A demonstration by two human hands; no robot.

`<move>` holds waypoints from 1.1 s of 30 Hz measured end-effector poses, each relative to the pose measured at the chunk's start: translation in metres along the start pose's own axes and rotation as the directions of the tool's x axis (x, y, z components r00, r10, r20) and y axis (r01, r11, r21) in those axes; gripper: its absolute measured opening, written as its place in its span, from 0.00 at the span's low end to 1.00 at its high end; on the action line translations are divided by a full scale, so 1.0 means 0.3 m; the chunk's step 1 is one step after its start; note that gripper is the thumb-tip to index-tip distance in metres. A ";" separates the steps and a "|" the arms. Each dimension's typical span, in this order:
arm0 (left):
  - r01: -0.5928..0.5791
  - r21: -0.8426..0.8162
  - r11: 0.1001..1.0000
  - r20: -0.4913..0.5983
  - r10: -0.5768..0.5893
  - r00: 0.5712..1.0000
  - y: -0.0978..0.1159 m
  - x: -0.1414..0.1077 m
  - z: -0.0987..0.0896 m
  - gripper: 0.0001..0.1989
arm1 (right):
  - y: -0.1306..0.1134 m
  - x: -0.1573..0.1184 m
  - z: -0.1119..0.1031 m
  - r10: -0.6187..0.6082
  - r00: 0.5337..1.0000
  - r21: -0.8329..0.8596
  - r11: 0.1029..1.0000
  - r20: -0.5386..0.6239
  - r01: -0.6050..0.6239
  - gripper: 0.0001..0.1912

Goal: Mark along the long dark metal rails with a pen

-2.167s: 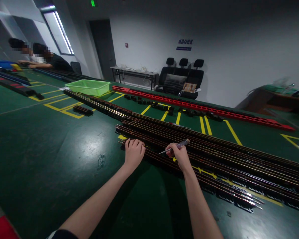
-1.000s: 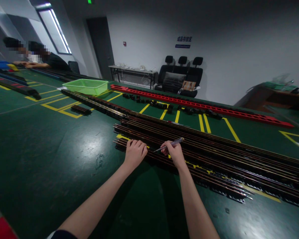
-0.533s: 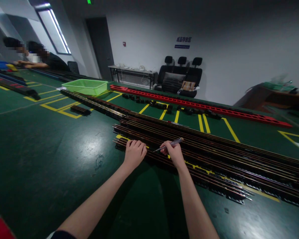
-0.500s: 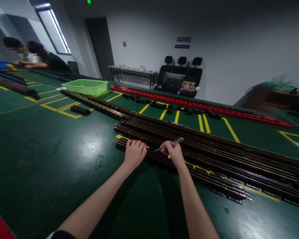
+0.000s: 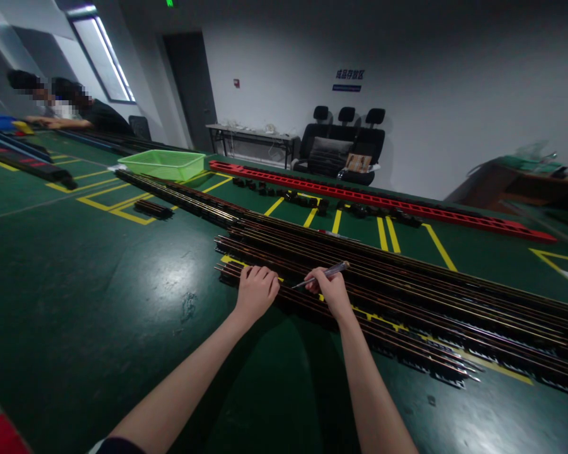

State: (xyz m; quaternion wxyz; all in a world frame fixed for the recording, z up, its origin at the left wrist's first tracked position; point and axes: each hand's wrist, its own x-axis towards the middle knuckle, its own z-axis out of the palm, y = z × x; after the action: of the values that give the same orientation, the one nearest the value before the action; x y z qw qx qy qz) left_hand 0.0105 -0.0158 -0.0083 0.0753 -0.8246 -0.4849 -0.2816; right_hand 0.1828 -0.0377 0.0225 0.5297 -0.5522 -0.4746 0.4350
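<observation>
My left hand [image 5: 257,289] rests on the left part of the nearest long dark strip with thin metal rods [image 5: 421,351], its fingers curled over the strip's far edge. In my right hand [image 5: 330,290] is a screwdriver [image 5: 335,269], held like a pen. Its thin shaft slants down to the left, and the tip is at the strip just right of my left hand. More long dark strips with rods [image 5: 388,271] lie side by side beyond my hands. Whether the tip touches the strip I cannot tell.
Farther back on the green table [image 5: 137,284] are a green basket [image 5: 163,165], a long red rail [image 5: 383,202], small black parts [image 5: 303,200] and a short dark bundle [image 5: 152,209]. Two people sit at the far left, one in a dark shirt [image 5: 108,118].
</observation>
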 end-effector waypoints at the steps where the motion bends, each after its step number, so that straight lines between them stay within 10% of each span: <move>1: -0.001 0.000 1.000 -0.001 0.001 1.000 0.000 0.000 0.000 0.14 | 0.001 0.001 0.000 0.001 1.000 0.000 1.000 -0.001 -0.001 0.12; 33: -0.005 0.004 1.000 0.004 0.005 1.000 0.000 0.000 0.001 0.14 | 0.004 0.001 0.000 -0.002 1.000 0.008 1.000 -0.003 0.002 0.11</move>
State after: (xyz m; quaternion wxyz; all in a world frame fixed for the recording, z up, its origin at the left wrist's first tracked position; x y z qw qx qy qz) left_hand 0.0107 -0.0157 -0.0084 0.0766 -0.8262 -0.4836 -0.2786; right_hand 0.1831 -0.0373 0.0215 0.5331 -0.5502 -0.4728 0.4353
